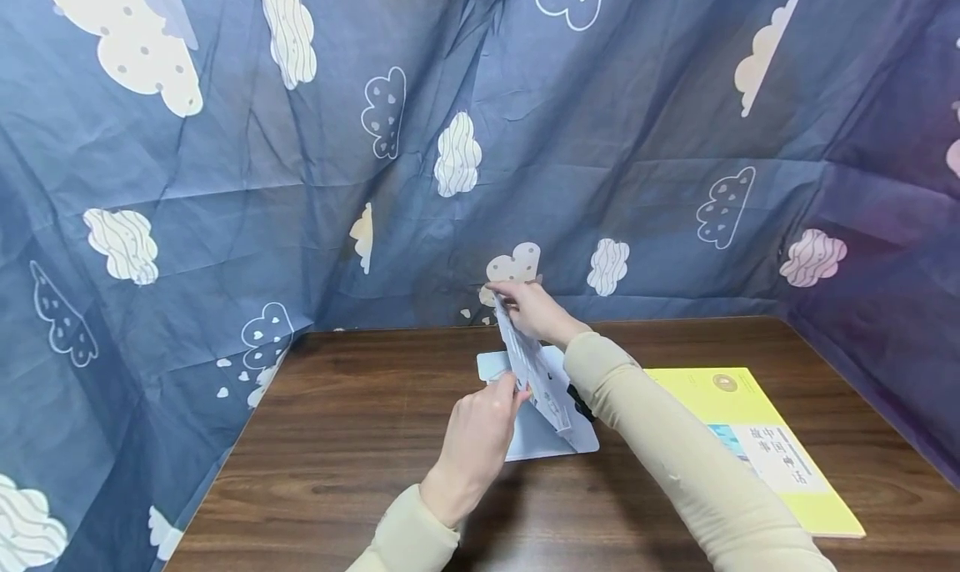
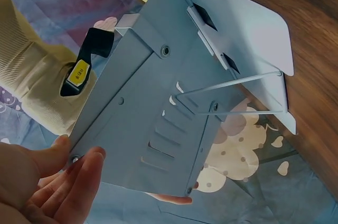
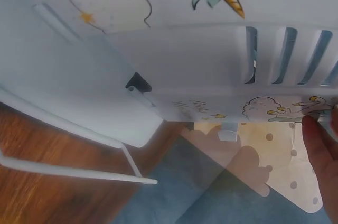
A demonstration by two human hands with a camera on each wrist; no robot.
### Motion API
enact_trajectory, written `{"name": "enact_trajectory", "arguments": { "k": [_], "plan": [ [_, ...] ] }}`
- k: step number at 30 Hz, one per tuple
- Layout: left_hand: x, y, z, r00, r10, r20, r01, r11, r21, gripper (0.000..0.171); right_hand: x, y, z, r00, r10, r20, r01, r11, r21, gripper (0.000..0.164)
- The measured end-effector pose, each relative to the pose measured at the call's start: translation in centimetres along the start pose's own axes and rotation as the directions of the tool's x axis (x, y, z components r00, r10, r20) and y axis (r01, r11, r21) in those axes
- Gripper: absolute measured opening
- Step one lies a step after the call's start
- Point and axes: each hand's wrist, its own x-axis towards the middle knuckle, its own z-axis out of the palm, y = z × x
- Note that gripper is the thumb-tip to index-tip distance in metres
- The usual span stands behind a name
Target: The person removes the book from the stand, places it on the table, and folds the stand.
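A light metal book stand [image 1: 533, 378] stands on the table with its back panel raised at an angle above the flat base [image 1: 540, 439]. My left hand [image 1: 480, 430] pinches the near side edge of the panel; in the left wrist view its thumb and fingers [image 2: 90, 176] are around a corner with a rivet. At the far top edge my right hand [image 1: 538, 312] holds the panel. Unicorn drawings and slots mark the printed panel face [image 3: 174, 60] in the right wrist view. A wire prop [image 2: 232, 83] spans from slots in the panel to the base.
A yellow book [image 1: 810, 489] with Chinese characters lies on the brown wooden table [image 1: 337, 447] to the right, partly behind my right sleeve. A blue cloud-patterned cloth [image 1: 375, 180] hangs behind the table and along its sides.
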Motion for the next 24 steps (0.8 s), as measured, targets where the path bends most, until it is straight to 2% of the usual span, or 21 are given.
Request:
{"name": "enact_trajectory", "arguments": {
  "k": [11, 15, 20, 24],
  "plan": [
    [0.4, 0.8, 0.7, 1.000, 0.024, -0.018, -0.024, 1.000, 0.012, 0.026, -0.2, 0.6, 0.2, 0.997, -0.078, -0.028, 0.078, 0.997, 0.012, 0.055],
    [0.5, 1.1, 0.9, 0.999, 0.031, -0.019, -0.030, 0.999, 0.021, 0.028, -0.1, 0.6, 0.5, 0.995, -0.097, 0.002, 0.097, 0.995, 0.015, 0.057],
    [0.5, 1.5, 1.0, 1.000, 0.013, -0.022, -0.013, 1.000, 0.020, 0.029, -0.6, 0.5, 0.4, 0.996, -0.088, 0.023, 0.088, 0.996, 0.003, 0.062],
    [0.5, 1.4, 1.1, 1.000, -0.012, -0.011, 0.011, 0.999, -0.037, 0.026, -1.3, 0.4, 0.3, 0.999, -0.037, 0.032, 0.037, 0.999, -0.002, 0.065]
  ]
}}
